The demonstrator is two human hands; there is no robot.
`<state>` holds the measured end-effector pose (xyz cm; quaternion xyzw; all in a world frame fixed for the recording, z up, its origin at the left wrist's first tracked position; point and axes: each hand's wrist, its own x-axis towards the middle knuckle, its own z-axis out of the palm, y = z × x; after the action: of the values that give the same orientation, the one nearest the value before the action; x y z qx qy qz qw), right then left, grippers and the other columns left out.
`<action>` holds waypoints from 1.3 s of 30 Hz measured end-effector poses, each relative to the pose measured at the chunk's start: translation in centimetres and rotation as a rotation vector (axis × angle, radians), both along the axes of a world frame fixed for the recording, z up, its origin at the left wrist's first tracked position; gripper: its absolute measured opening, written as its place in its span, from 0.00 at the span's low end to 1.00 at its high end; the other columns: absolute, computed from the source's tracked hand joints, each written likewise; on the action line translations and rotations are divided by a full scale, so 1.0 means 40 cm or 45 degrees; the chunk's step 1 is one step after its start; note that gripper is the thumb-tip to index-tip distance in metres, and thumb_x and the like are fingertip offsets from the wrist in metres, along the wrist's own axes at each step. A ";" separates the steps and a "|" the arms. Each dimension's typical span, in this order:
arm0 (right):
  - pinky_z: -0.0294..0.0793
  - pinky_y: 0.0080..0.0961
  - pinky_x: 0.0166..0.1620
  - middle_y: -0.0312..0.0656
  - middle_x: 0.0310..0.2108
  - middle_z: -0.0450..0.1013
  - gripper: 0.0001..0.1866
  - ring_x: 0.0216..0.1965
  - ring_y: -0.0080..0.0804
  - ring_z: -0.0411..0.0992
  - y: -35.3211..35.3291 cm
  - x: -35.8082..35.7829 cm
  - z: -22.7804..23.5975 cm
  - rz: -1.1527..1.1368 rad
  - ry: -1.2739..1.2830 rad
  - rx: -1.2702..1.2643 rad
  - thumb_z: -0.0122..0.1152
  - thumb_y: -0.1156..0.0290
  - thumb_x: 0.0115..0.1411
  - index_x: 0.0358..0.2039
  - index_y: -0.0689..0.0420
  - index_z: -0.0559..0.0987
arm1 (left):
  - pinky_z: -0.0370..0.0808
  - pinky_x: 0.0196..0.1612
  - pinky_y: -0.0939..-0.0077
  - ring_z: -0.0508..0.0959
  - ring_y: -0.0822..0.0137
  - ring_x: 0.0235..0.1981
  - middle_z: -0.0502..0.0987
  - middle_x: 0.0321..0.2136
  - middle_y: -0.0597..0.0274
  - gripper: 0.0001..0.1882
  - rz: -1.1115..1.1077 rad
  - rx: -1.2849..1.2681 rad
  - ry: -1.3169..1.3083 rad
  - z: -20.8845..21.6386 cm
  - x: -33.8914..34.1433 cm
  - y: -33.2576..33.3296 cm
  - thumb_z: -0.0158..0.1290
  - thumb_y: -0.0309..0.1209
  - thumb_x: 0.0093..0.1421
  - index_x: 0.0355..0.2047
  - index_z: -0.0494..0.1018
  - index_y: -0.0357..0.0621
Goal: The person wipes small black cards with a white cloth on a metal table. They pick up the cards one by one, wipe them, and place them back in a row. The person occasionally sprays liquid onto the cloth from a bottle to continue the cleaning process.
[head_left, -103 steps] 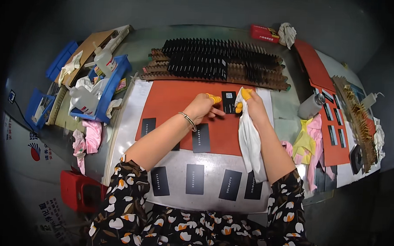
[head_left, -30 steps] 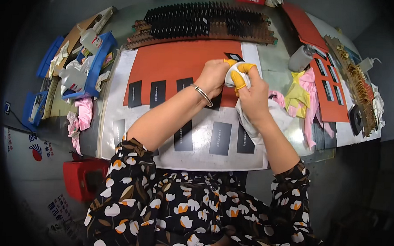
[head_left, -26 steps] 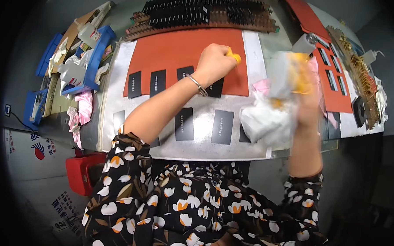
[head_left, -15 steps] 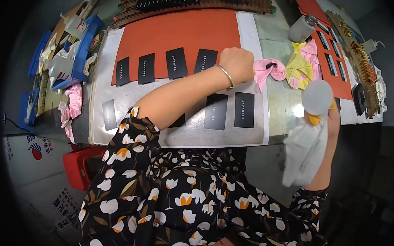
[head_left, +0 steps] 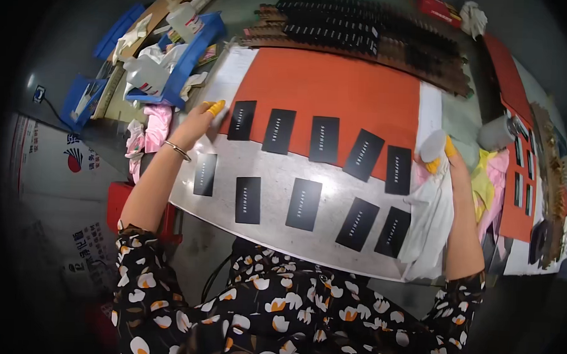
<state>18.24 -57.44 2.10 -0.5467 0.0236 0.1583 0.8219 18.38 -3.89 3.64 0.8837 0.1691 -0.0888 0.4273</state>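
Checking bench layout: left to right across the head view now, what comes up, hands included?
Leftmost blue plastic bin, crumpled pink cloth, left hand with yellow finger covers, wide orange-red rectangular mat, right hand with yellow finger covers, grey cylindrical bottle, brown spiky-edged rack.

Blue tray (head_left: 188, 62) holding white bottles (head_left: 145, 76), pink cloth (head_left: 157, 126) nearby; red stool (head_left: 118, 199), red box (head_left: 439, 8) at the back

You have free passage over the orange sheet (head_left: 338, 84), between the black cards (head_left: 324, 139) and the far toothed racks (head_left: 372, 38). At left, the blue tray (head_left: 192, 58) restricts sideways travel; at right, the white cloth (head_left: 430, 212) hanging from your right hand (head_left: 455, 160) obstructs the near corner.
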 end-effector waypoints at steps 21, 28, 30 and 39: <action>0.75 0.30 0.32 0.46 0.30 0.73 0.18 0.28 0.36 0.74 -0.095 -0.123 0.052 -0.404 0.254 -0.021 0.49 0.58 0.59 0.37 0.61 0.72 | 0.59 0.55 0.67 0.63 0.55 0.54 0.64 0.51 0.48 0.38 -0.552 0.554 -0.748 0.050 -0.136 -0.136 0.60 0.39 0.48 0.56 0.57 0.37; 0.62 0.21 0.16 0.45 0.28 0.70 0.19 0.20 0.28 0.67 -0.236 -0.197 0.053 0.033 -0.199 -0.040 0.38 0.59 0.64 0.42 0.62 0.68 | 0.44 0.59 0.46 0.50 0.52 0.61 0.54 0.57 0.52 0.56 -0.826 0.700 -0.444 0.061 -0.393 -0.210 0.64 0.53 0.33 0.58 0.50 0.40; 0.67 0.21 0.19 0.47 0.35 0.70 0.19 0.24 0.28 0.70 -0.202 -0.255 0.160 0.365 -0.247 -0.151 0.38 0.61 0.63 0.45 0.64 0.66 | 0.45 0.59 0.49 0.51 0.54 0.60 0.56 0.56 0.54 0.51 -0.939 0.736 -0.433 0.041 -0.407 -0.197 0.63 0.51 0.35 0.57 0.53 0.41; 0.75 0.22 0.38 0.42 0.37 0.72 0.17 0.36 0.28 0.73 0.267 -0.271 0.257 -0.004 -0.053 0.394 0.44 0.63 0.62 0.45 0.63 0.69 | 0.46 0.59 0.48 0.54 0.55 0.60 0.58 0.56 0.57 0.44 -1.101 0.648 -0.668 0.014 -0.311 -0.124 0.59 0.46 0.43 0.57 0.54 0.45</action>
<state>7.42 -46.77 12.39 -0.4168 -0.0172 0.1473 0.8968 5.94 -8.86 4.22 0.9402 -0.3041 0.0101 0.1534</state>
